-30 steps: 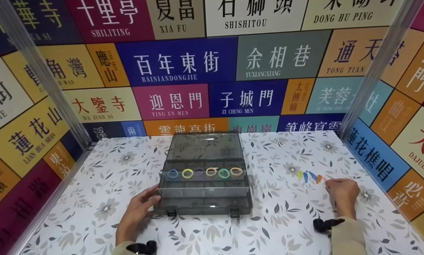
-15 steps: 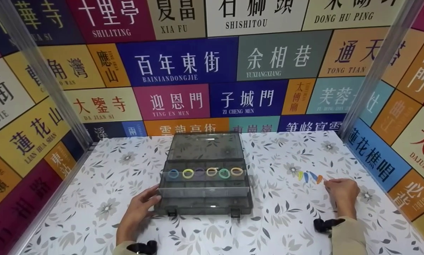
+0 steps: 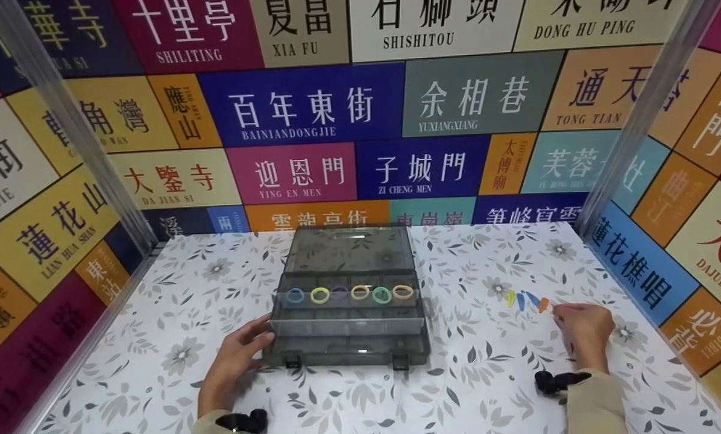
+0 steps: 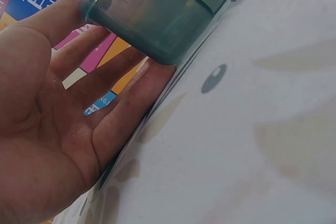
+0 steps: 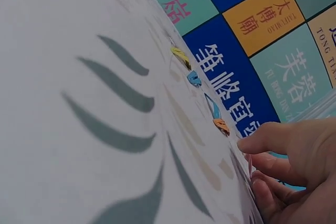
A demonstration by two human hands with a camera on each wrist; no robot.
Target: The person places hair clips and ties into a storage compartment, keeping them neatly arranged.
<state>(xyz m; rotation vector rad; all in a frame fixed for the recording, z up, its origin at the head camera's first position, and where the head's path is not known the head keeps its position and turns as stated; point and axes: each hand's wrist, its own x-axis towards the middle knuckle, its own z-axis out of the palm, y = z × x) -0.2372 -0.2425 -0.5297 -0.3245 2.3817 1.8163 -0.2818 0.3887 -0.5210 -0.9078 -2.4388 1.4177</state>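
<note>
In the head view, a smoky see-through plastic box [image 3: 348, 357] stands mid-table with its lid raised. Several coloured rings, one of them yellow [image 3: 319, 302], line up across its inside. My left hand [image 3: 234, 358] rests against the box's left side; in the left wrist view its fingers extend along the wall, thumb at the corner. On the right, my right hand [image 3: 583, 331] pinches a thin pink hair clip [image 5: 250, 163], mostly hidden by the fingers. Beside its fingertips lie small hair clips: a yellow one [image 3: 510, 299], two blue ones [image 3: 521, 301] and an orange one [image 3: 543, 305].
A white cloth [image 3: 475, 386] with grey leaves and flowers covers the table. Panels of coloured place-name signs [image 3: 300, 102] enclose the back and sides, with clear plastic posts [image 3: 632, 114] at the corners.
My right hand has shifted very slightly to the right. The left hand, the box and the loose clips stay where they were.
</note>
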